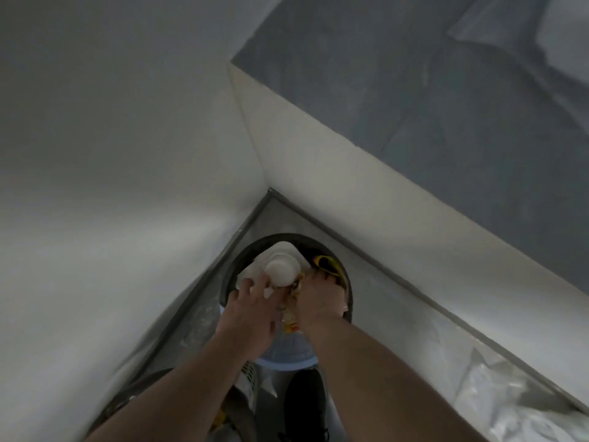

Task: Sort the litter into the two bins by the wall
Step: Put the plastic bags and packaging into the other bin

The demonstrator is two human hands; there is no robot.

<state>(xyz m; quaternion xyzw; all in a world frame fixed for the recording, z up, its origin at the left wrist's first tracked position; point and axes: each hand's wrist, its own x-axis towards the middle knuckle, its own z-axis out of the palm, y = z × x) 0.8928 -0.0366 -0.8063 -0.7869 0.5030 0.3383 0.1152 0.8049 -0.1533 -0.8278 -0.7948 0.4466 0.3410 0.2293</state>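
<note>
Left hand over the near rim of the dark round bin in the wall corner, fingers spread and fairly straight, fingertips touching the white cup-like object that sits on top of the bin's contents. Right hand just beside it, knuckles up, fingers curled down into the bin; what they grip is hidden, can't tell for sure. A crumpled yellow wrapper shows in the gap between the two hands, touching both, holder unclear. Inside the bin: white crumpled paper or plastic under the cup, a yellow-and-black item at the right wall. Contents blurred, hard to identify. Below the hands a light blue round container, mostly covered by the forearms. Lower left, another dark bin cut off by the left arm, holding whitish and yellow scraps. A black shoe on the grey floor.
</note>
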